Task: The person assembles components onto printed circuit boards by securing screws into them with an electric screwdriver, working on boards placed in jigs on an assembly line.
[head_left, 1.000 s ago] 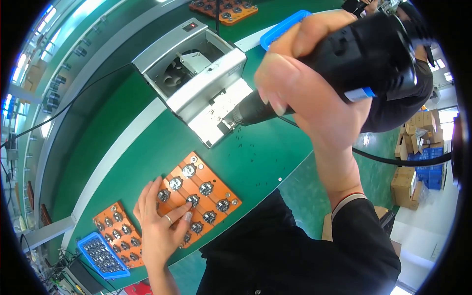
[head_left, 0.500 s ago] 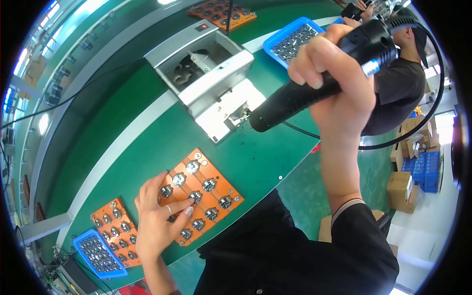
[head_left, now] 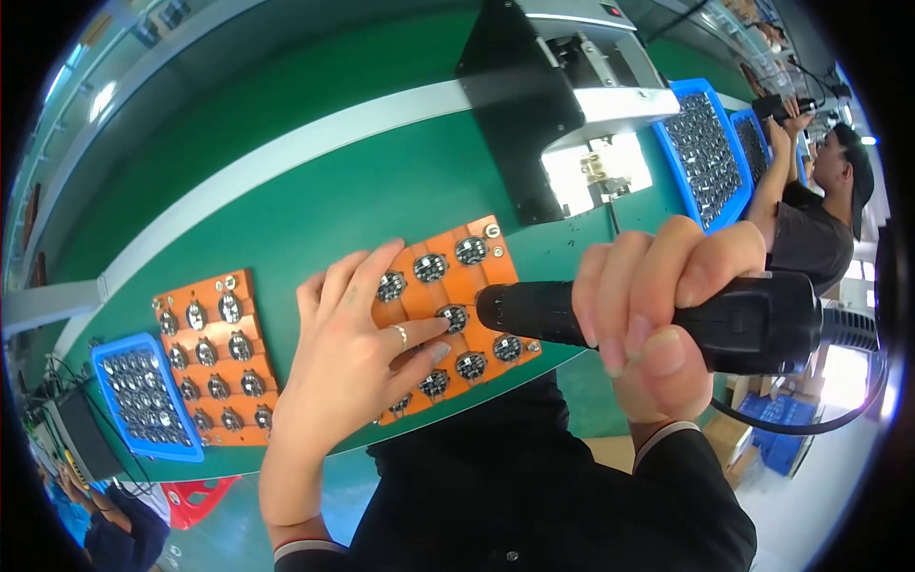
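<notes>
My right hand (head_left: 667,315) is wrapped round a black electric screwdriver (head_left: 543,310), which lies almost level. Its nose hangs over an orange fixture plate (head_left: 408,307) in front of me; the bit's tip is hard to make out. Round metal parts with dark centres sit in rows of recesses on this plate. My left hand (head_left: 357,348) lies over the plate's left side, fingers stretched and apart. One fingertip touches a round part (head_left: 452,317) in the middle row, close to the screwdriver's nose. Several parts beneath the hand are partly hidden.
A second loaded orange plate (head_left: 221,419) and a blue tray (head_left: 195,448) of parts lie at left. A silver and black machine (head_left: 610,107) stands at the back, near another blue tray (head_left: 688,172). A black cable (head_left: 791,429) trails from the screwdriver. At right, a co-worker (head_left: 810,229).
The screwdriver in my right hand has come from beside the machine to over the orange plate. My left hand stays on the plate. The whole view has turned.
</notes>
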### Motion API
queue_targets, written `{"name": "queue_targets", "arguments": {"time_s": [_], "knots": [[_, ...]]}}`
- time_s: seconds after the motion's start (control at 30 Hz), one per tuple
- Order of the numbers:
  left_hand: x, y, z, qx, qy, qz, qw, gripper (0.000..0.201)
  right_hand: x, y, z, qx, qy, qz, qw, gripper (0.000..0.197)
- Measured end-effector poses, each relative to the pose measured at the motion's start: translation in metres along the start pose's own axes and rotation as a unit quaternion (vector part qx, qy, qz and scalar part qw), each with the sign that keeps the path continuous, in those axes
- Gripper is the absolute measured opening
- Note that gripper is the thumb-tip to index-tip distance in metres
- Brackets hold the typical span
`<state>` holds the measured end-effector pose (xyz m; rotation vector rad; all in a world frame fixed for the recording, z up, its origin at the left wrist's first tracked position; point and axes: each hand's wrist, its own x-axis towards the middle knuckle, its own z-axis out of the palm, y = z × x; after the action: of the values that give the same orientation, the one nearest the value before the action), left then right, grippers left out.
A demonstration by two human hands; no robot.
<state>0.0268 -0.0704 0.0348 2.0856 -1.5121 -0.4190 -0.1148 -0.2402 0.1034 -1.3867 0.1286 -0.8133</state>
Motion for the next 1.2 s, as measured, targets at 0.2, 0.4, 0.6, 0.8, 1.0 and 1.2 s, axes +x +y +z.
{"name": "queue_targets", "arguments": {"time_s": [0.2, 0.4, 0.6, 0.8, 1.0, 1.2], "knots": [[-0.006, -0.006, 0.002, -0.002, 0.019, 0.013, 1.000, 0.025, -0.001, 0.006, 0.008, -0.005, -0.023, 0.001, 1.000, 0.033], [-0.007, -0.005, 0.003, -0.015, 0.022, 0.016, 1.000, 0.022, -0.007, 0.005, 0.012, 0.025, 0.001, 0.018, 1.000, 0.041], [-0.008, -0.006, 0.004, -0.024, 0.027, 0.017, 0.999, 0.022, -0.008, 0.004, 0.019, 0.004, 0.000, 0.007, 1.000, 0.042], [-0.009, -0.006, 0.003, -0.022, 0.030, 0.023, 0.999, 0.021, -0.008, 0.004, 0.018, 0.009, -0.014, 0.004, 1.000, 0.042], [-0.009, -0.008, 0.004, -0.017, 0.027, 0.026, 0.999, 0.021, -0.008, 0.008, 0.019, -0.003, -0.032, -0.003, 0.999, 0.040], [-0.004, -0.006, 0.000, -0.028, 0.012, 0.025, 0.999, 0.022, -0.005, 0.013, 0.021, 0.005, -0.086, -0.016, 0.996, 0.039]]}}
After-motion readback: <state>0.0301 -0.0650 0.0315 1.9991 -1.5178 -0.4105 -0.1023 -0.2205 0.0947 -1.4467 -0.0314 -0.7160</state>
